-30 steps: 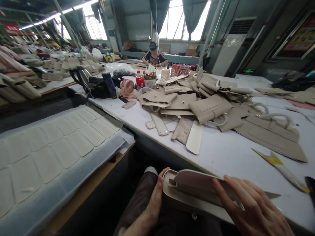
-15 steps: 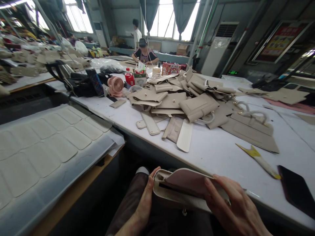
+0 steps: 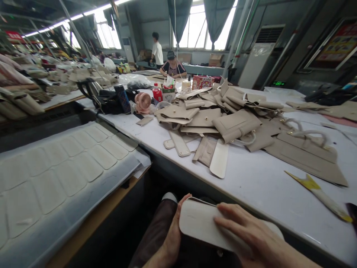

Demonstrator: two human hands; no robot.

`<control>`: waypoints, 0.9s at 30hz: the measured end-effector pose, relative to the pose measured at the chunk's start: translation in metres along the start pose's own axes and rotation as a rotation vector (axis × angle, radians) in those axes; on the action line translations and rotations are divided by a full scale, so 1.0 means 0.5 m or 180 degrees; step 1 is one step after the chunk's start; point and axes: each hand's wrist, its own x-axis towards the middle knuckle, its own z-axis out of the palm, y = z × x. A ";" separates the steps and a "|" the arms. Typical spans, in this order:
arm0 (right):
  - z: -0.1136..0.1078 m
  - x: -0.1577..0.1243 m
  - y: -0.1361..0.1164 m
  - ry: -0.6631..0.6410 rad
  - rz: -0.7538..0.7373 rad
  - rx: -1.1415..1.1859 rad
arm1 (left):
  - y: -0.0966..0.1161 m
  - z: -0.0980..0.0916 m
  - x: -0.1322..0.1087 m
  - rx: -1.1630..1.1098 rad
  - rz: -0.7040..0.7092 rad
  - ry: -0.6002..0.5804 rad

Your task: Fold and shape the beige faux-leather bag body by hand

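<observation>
We've our L hand [image 3: 172, 236] round the L end of the pale oblong pc [image 3: 198, 220], over our lap [image 3: 153, 230], fingers curled on its edge, partly hidden. Our R hand [image 3: 248, 230] lies across its top face, fingers slightly spread, tips touching; R end shows past our knuckles, nr the white table [image 3: 251, 188].

This is a bag workshop: beige leather-like bag pieces [image 3: 237, 124] with looped handles [image 3: 314, 131] cover a long white worktable [image 3: 256, 186], pale rounded-rectangular panels [image 3: 68, 176] lie in rows alongside, and white strip lights [image 3: 76, 17] run overhead.
</observation>
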 end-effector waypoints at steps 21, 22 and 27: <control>0.095 0.054 0.029 0.0472 -0.0418 -0.1214 | 0.012 0.021 -0.005 -0.0306 -0.0285 -0.0330; 0.108 0.054 0.032 0.0565 -0.0405 -0.1254 | 0.012 0.019 -0.004 -0.0326 -0.0297 -0.0356; 0.143 0.048 0.044 0.0953 -0.0230 -0.1144 | 0.012 0.012 0.003 -0.0258 -0.0328 -0.0255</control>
